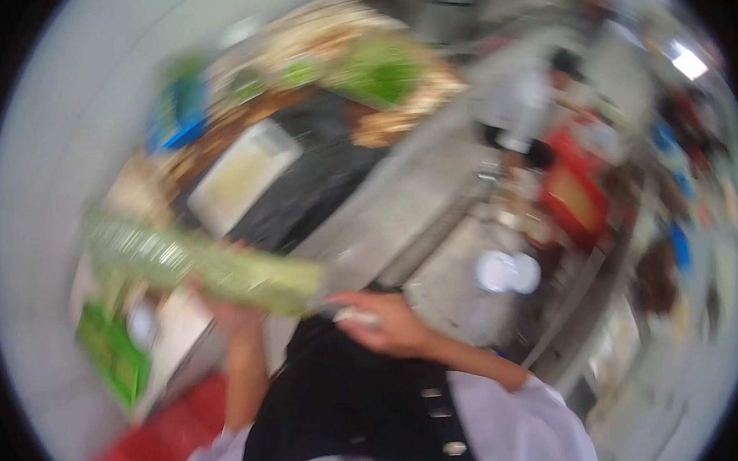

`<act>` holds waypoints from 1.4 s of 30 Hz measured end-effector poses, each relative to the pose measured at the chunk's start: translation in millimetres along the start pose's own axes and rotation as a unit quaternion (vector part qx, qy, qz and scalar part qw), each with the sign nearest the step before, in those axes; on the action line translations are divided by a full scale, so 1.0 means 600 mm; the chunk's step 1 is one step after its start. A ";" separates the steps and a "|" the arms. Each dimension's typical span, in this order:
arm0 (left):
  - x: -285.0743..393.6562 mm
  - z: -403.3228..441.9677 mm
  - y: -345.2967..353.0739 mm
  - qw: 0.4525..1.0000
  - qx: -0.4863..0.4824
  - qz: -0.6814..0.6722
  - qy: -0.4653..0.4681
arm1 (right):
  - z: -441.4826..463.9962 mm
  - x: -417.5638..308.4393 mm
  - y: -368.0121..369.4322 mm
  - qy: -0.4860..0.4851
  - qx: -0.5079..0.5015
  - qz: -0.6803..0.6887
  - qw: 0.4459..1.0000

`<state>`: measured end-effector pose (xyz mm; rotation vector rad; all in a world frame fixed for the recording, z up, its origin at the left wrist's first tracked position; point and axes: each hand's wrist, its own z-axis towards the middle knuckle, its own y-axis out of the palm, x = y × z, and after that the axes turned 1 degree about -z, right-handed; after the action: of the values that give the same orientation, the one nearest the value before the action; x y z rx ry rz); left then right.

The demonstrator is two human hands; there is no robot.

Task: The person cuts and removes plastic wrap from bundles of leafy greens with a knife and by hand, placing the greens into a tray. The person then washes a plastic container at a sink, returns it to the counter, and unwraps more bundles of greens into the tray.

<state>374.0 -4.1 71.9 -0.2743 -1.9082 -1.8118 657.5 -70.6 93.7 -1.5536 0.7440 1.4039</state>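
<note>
Green bundle (211, 266) seems steadied by curled left hand (235, 314); beside it, pale item (359, 316) clasped by right hand (388, 325); steady support apparently needed.

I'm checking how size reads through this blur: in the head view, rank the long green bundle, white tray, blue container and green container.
1. Long green bundle; nearness may enlarge it
2. White tray
Blue container and green container: too alike to rank

We see a pale green wrapped bundle (219, 267), our black apron (345, 394), pale lilac sleeves (525, 431), a white tray (272, 140).
</note>
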 end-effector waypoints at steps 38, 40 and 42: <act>-0.193 -0.027 0.158 0.960 0.122 0.239 -0.083 | -0.108 0.024 -0.044 0.040 0.270 0.063 0.960; -0.208 -0.035 0.165 0.961 0.105 0.242 -0.086 | -0.114 0.028 -0.050 0.046 0.287 0.092 0.952; -0.217 -0.036 0.168 0.961 0.090 0.246 -0.090 | -0.118 0.029 -0.057 0.044 0.303 0.110 0.946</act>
<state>537.5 8.6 98.7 -0.7945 -1.8930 -1.3125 722.1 -117.5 81.9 -1.0724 1.2961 1.1088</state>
